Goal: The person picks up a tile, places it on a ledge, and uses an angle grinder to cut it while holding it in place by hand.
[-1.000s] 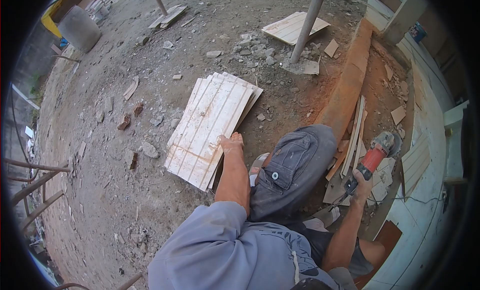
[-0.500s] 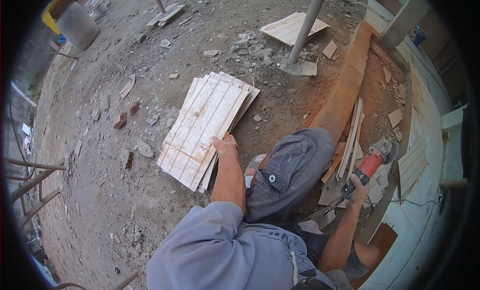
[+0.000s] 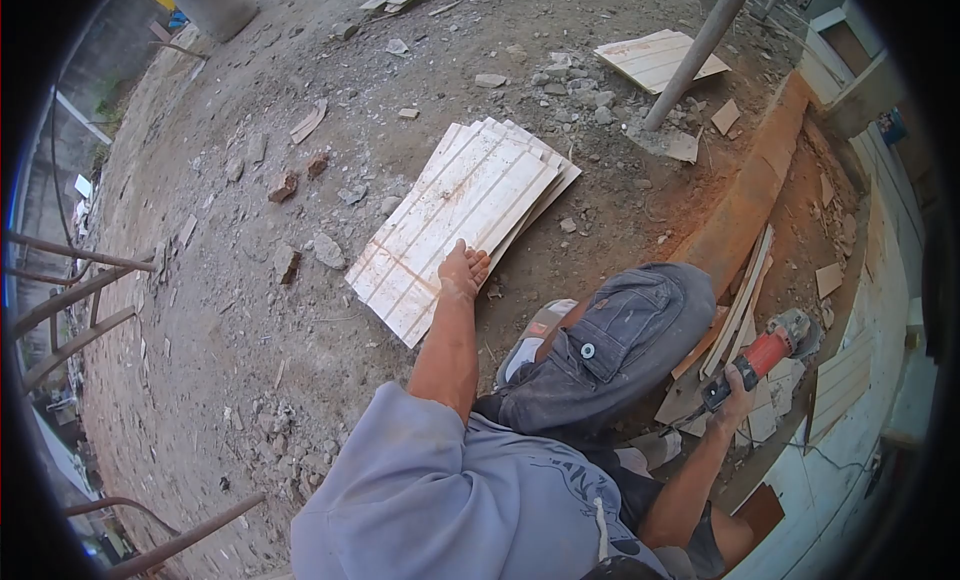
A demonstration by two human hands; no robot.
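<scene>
Tiles, pale and lined, are stacked in an uneven fan [image 3: 455,215] on the dirt ground [image 3: 280,350], ahead of the bent knee [image 3: 650,300] and to its left. Over the stack's near right edge the left hand [image 3: 463,275] is held, its fingers half curled and its thumb pointed away from the body; whether an edge is pinched cannot be told. Half a second earlier, the thumb was laid on the top tile and lower tiles were seen jutting past its near corner; now that corner is shown with hardly any overhang, and the fingers are more plainly exposed. By the right hand [image 3: 738,395] the dark body of a red angle grinder [image 3: 768,353] is kept firmly grasped, its head raised over broken tile pieces [image 3: 770,400], near long thin strips [image 3: 742,302]. The view has been swung, so that the stack is placed farther right and more of the shoe [image 3: 530,345] is revealed
</scene>
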